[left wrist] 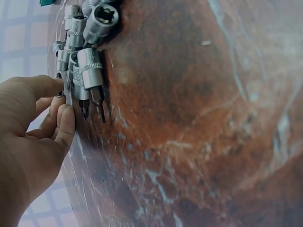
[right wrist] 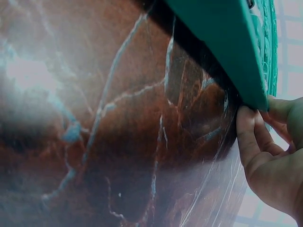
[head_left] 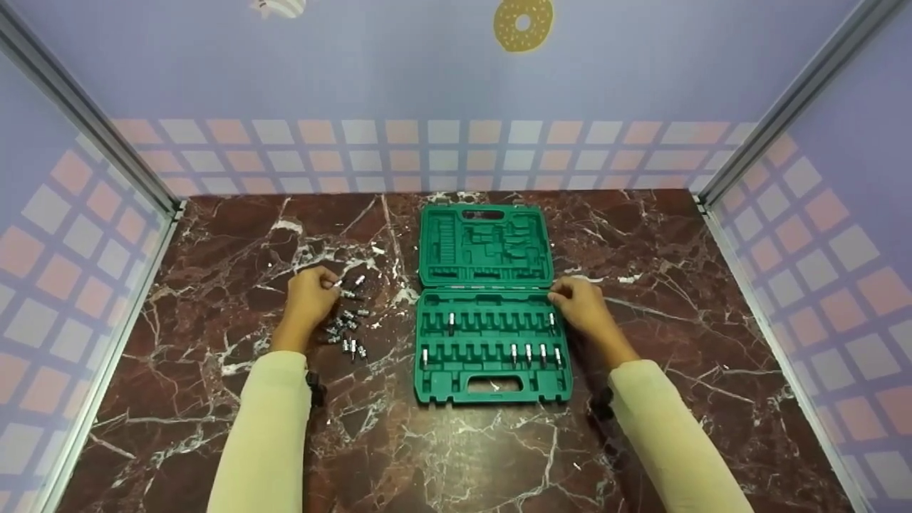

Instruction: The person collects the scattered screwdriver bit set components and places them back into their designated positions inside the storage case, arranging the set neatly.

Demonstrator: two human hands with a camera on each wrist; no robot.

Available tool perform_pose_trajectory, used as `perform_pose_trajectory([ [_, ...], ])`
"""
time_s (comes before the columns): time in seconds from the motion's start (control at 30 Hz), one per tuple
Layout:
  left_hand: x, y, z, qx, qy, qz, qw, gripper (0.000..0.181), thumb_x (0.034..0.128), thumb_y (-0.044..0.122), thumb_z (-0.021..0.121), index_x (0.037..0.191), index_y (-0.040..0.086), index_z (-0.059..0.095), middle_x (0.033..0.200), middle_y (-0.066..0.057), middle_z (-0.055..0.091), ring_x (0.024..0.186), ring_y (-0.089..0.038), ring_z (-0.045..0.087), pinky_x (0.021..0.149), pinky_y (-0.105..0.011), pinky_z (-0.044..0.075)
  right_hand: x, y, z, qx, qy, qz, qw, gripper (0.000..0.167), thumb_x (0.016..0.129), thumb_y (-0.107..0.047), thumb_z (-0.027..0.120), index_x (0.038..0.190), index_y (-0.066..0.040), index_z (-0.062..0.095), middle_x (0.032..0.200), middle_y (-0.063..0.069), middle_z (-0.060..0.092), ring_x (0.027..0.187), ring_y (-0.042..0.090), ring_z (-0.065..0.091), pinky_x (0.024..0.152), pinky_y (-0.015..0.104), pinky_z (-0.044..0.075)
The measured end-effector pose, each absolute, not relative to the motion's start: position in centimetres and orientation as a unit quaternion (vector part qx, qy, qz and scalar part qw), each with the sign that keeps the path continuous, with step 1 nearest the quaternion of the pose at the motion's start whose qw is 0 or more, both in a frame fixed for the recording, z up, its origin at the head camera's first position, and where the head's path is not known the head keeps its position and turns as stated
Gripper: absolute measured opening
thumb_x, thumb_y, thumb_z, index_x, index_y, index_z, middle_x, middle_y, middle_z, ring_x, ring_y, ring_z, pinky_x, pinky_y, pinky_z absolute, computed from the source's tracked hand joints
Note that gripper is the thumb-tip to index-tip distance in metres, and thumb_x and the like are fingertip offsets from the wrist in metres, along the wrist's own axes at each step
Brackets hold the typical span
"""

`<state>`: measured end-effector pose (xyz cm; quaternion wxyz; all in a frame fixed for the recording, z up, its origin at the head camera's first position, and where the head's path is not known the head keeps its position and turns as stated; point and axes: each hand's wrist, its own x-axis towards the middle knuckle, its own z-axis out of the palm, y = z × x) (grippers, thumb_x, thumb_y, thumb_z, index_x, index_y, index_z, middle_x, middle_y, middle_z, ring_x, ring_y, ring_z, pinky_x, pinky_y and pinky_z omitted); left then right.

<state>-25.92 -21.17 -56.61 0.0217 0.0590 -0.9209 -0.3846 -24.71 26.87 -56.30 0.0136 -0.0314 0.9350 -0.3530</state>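
Observation:
A green plastic socket case (head_left: 442,386) lies unfolded on the table, its lid (head_left: 438,215) towards the back. Several silver bit sockets (head_left: 529,353) stand in the slots of its near half. My left hand (head_left: 312,299), left of the case, pinches a bit socket by its dark tip (left wrist: 59,89) between thumb and finger; the rest of that piece is partly hidden among others. Beside that hand lies a loose group of bit sockets (head_left: 347,320), large in the left wrist view (left wrist: 91,68). My right hand (head_left: 583,306) grips the case's right edge near the hinge, fingertips below the rim (right wrist: 255,94).
The case rests on a dark red marbled table (head_left: 662,285) with white veins. Purple walls with a checked band enclose it at the back (head_left: 399,78) and on both sides.

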Motion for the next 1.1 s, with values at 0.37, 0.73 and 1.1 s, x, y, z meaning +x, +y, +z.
perform_pose_trajectory([
  [0.37,-25.5,-21.0,-55.6,0.049,-0.909,-0.41,0.056,0.016,0.0885,0.002,0.068,0.102,-0.002,0.075,0.093,-0.015,0.072,0.074,-0.012,0.057,0.071,-0.024,0.047,-24.5,26.7,-56.1,-0.038,0.932,-0.359,0.007,0.011,0.098,-0.009,0.069,0.101,0.0,0.073,0.111,0.023,0.073,0.1,0.038,0.067,0.087,0.055,0.054],
  [0.73,-25.1,-20.1,-54.2,0.039,-0.896,-0.435,0.079,0.015,0.086,-0.003,0.072,0.1,-0.002,0.077,0.095,-0.021,0.073,0.086,-0.028,0.069,0.073,-0.018,0.048,-24.7,26.8,-56.1,-0.033,0.932,-0.361,0.009,0.01,0.097,-0.009,0.07,0.099,0.001,0.072,0.115,0.023,0.073,0.107,0.04,0.067,0.092,0.055,0.053],
  [1.1,-24.3,-18.6,-52.8,0.015,-0.893,-0.444,0.065,0.015,0.0849,-0.004,0.073,0.099,-0.002,0.077,0.104,-0.021,0.075,0.095,-0.035,0.073,0.088,-0.042,0.059,-24.7,26.8,-56.2,-0.027,0.93,-0.366,0.014,0.011,0.098,-0.01,0.069,0.099,0.0,0.072,0.114,0.021,0.073,0.107,0.038,0.067,0.093,0.054,0.053],
])
